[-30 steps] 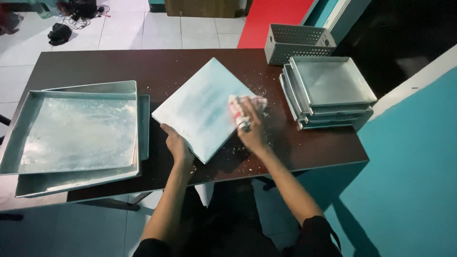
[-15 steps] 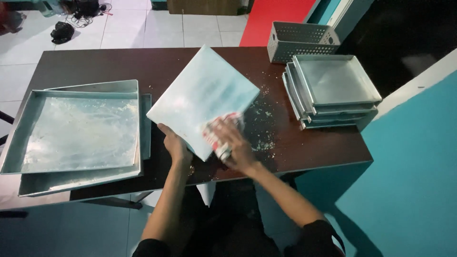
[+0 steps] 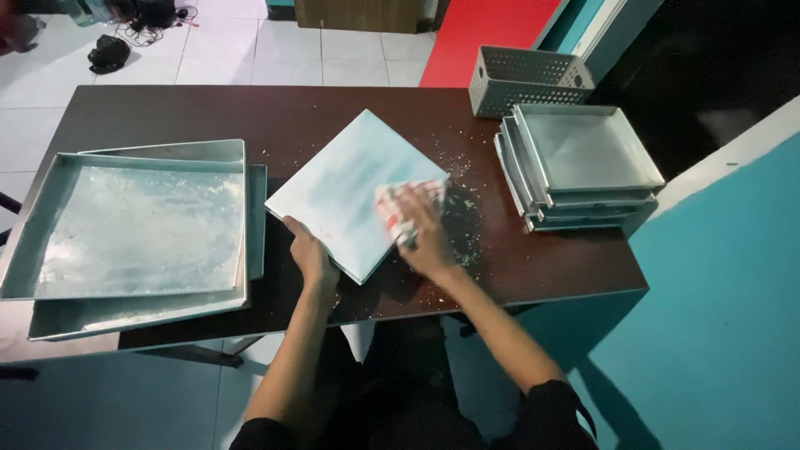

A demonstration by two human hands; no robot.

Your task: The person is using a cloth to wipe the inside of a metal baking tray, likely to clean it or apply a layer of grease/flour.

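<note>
Left hand [image 3: 310,254] gripping near edge of tilted tray [image 3: 350,187] at table [image 3: 250,112] centre, fingers curled under; right hand [image 3: 414,227] pressing cloth [image 3: 392,198] flat on tray, fingers together, crumbs [image 3: 462,204] beside.

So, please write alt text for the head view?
Left hand grips an upturned square tray on a dark table; right hand presses a cloth on it, with tray stacks either side.
</note>
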